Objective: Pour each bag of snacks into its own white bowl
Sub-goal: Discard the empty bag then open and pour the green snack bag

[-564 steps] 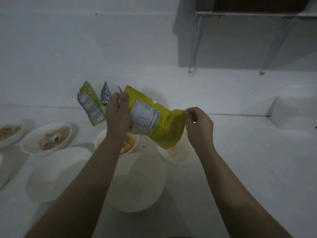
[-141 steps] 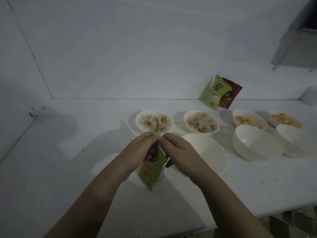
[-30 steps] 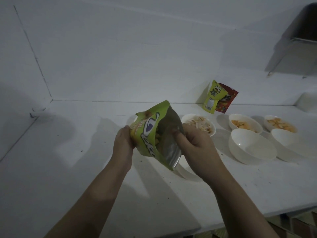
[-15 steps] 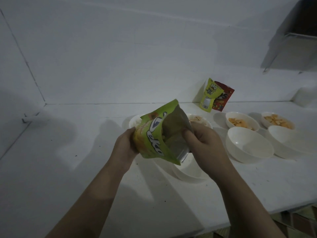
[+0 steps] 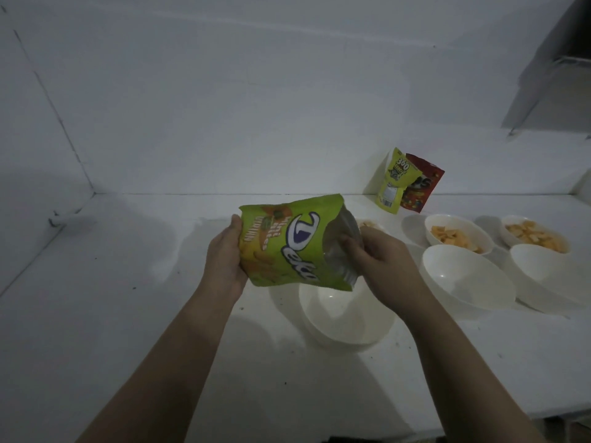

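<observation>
I am holding a green foil snack pouch with white lettering on its side directly above an empty white round bowl, which is my landmark for everything else here. My left hand is gripping the pouch's closed bottom end, thumb on the printed face and the other fingers hidden behind, clamped on the crinkly film. My right hand is pinching the torn mouth, fingertips curled over the silvery inner lip and pulling it open toward the bowl's right side. The pouch is looking light and soft to me, a thin slippery film that is going to buckle wherever I squeeze, so I am judging the stiffer sealed bottom edge and the mouth rim to be the safest places to hold; pressing the middle risks crushing the brittle pieces inside. Nothing is falling yet, and the bowl below is still bare, so the pour itself is not yet done. To the right of that bowl, two more empty white bowls are sitting near it, and beyond those, two smaller white bowls holding orange snack pieces. Farther behind and to the right, a yellow-green pouch and a red pouch are leaning against the white wall, well apart from my landmark.
</observation>
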`<state>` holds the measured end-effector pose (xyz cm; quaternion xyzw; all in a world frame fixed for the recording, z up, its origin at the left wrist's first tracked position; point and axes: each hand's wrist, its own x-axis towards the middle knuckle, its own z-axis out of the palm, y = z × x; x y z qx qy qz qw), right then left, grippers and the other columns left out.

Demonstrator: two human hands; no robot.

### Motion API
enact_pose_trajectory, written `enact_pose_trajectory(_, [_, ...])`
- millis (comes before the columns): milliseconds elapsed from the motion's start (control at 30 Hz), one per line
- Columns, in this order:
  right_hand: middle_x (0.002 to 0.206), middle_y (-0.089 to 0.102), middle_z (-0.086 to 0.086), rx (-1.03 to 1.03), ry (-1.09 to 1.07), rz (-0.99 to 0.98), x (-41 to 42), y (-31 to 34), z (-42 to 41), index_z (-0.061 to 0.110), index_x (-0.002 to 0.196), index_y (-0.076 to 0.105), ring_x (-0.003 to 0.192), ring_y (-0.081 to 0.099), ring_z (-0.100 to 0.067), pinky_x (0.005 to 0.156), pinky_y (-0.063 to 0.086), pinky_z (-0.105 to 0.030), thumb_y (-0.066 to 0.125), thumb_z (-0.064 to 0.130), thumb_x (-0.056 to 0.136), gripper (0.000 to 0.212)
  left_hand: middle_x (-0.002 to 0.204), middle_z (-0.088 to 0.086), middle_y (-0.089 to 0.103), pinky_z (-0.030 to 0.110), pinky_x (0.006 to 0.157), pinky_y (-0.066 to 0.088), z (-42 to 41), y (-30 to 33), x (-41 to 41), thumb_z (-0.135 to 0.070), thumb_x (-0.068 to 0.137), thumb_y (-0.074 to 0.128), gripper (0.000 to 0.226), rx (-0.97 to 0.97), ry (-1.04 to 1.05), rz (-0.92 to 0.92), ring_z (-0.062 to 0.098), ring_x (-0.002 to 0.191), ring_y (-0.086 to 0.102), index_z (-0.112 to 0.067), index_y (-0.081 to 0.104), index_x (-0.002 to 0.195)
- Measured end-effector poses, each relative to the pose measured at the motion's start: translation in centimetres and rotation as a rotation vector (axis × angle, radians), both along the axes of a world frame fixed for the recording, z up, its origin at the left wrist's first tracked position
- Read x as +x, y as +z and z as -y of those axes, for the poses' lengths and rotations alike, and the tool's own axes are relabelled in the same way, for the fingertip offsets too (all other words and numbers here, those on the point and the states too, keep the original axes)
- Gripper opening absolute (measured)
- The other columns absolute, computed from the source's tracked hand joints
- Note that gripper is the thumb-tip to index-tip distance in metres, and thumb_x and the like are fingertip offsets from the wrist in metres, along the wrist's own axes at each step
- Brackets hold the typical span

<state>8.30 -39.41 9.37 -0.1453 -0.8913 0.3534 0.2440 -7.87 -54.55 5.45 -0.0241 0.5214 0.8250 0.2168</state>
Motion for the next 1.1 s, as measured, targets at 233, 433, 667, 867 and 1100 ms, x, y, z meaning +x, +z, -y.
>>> enact_pose_trajectory(233, [0.100, 0.070, 0.010, -0.237, 0.015, -0.016, 0.4, -1.1, -1.7, 0.027, 0.107, 0.063, 0.094, 0.067, -0.011, 0.083, 0.058, -0.045, 0.050, 0.031, 0.102, 0.015, 0.082, 0.004, 0.072, 0.037, 0.078, 0.057, -1.1, 0.4, 0.2, -0.037, 0.101, 0.047, 0.032, -0.125, 0.167, -0.189, 0.020, 0.075, 0.069, -0.018, 0.067, 0.085])
enact_pose_trajectory(433, [0.104, 0.071, 0.009, -0.448, 0.029, -0.165, 0.9, -0.6, -2.6, 0.026, 0.109, 0.066, 0.101, 0.066, -0.013, 0.093, 0.055, -0.037, 0.044, 0.027, 0.105, 0.022, 0.071, 0.003, 0.062, 0.026, 0.062, 0.053, -1.0, 0.0, 1.1, -0.039, 0.100, 0.047, 0.037, -0.264, 0.278, -0.376, 0.010, 0.061, 0.061, -0.018, 0.059, 0.073])
enact_pose_trajectory(667, [0.095, 0.072, 0.011, -0.273, -0.040, -0.128, 1.0, -2.7, -4.1, 0.023, 0.095, 0.067, 0.091, 0.067, -0.007, 0.080, 0.052, -0.018, 0.057, 0.012, 0.097, 0.015, 0.058, 0.000, 0.047, 0.032, 0.058, 0.040, -1.7, -0.6, 3.1, -0.037, 0.100, 0.045, 0.045, -0.427, 0.394, -0.607, 0.015, 0.057, 0.046, -0.017, 0.045, 0.059])
enact_pose_trajectory(867, [0.098, 0.057, 0.016, -0.111, -0.108, -0.097, 0.7, -3.9, -4.4, 0.027, 0.097, 0.063, 0.086, 0.057, 0.012, 0.069, 0.042, -0.001, 0.059, 0.017, 0.097, 0.011, 0.054, -0.002, 0.041, 0.024, 0.050, 0.035, -1.8, -0.6, 3.9, -0.032, 0.102, 0.045, 0.047, -0.474, 0.435, -0.698, 0.005, 0.048, 0.039, -0.016, 0.041, 0.058])
enact_pose_trajectory(1100, [0.110, 0.045, 0.006, 0.031, -0.099, -0.016, 0.6, -4.1, -4.3, 0.018, 0.103, 0.070, 0.092, 0.057, -0.014, 0.077, 0.043, -0.018, 0.062, 0.014, 0.095, 0.012, 0.054, 0.001, 0.043, 0.029, 0.053, 0.037, -1.4, -0.6, 4.2, -0.034, 0.100, 0.046, 0.046, -0.456, 0.429, -0.720, 0.013, 0.052, 0.042, -0.018, 0.042, 0.057])
